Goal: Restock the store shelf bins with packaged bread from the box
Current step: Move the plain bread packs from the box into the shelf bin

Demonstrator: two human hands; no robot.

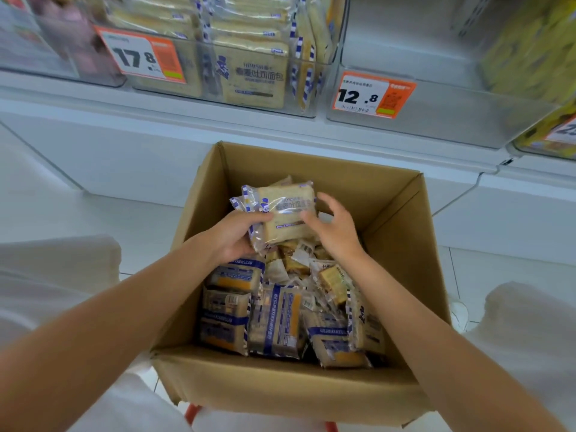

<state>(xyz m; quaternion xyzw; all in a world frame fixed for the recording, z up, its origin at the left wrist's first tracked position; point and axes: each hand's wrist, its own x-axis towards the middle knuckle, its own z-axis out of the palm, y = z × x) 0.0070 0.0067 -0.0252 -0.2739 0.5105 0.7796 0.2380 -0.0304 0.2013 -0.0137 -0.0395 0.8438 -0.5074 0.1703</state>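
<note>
Looking down, a white tiled floor (93, 219) and a white shelf (156, 120) are seen. The surface under the box is hidden, and only two orange legs (192, 413) show below it. Four clear bins are in view on the shelf: one at left with blurred pinkish packs, the bread bin (218, 102) filled with stocked packs (254, 76), a bin tagged 12.8 (452, 113), and one at right with yellow packs. Three price tags are counted: 17.8 (141, 56), 12.8 (372, 95), and a third (564, 132) cut off at the right edge. One open cardboard box (327, 169) stands just in front of the shelf. One bread pack (290, 213) is held above the box's far half, with a second wrapper apparently behind it. The left grip (233, 235) is closed round the pack's left edge. The right grip (335, 229) is loosely spread, with the thumb on the pack's face and the fingers curved beside its right edge. Loose packs (274, 322) lie piled in the box. About six blue-banded ones are seen face up, but the full count cannot be told. White clothing (62, 275) is seen at both sides.
</note>
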